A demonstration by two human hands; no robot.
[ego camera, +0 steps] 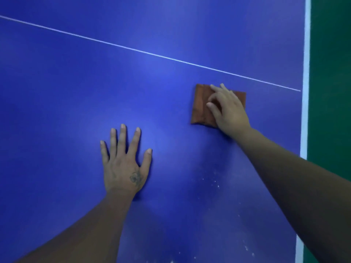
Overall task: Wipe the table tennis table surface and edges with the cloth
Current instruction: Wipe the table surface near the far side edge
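Cloth [201, 109] lies folded on our blue table [76, 92]; our right hand [228, 112] presses it, fingers [215, 88] loosely bent. Left hand [125, 168] rests flat, fingers spread.

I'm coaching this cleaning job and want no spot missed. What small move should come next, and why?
Probably draw the cloth back toward the body. The right hand presses it onto the table, while white specks still lie nearer, below it. The left hand rests flat, clear of that path.
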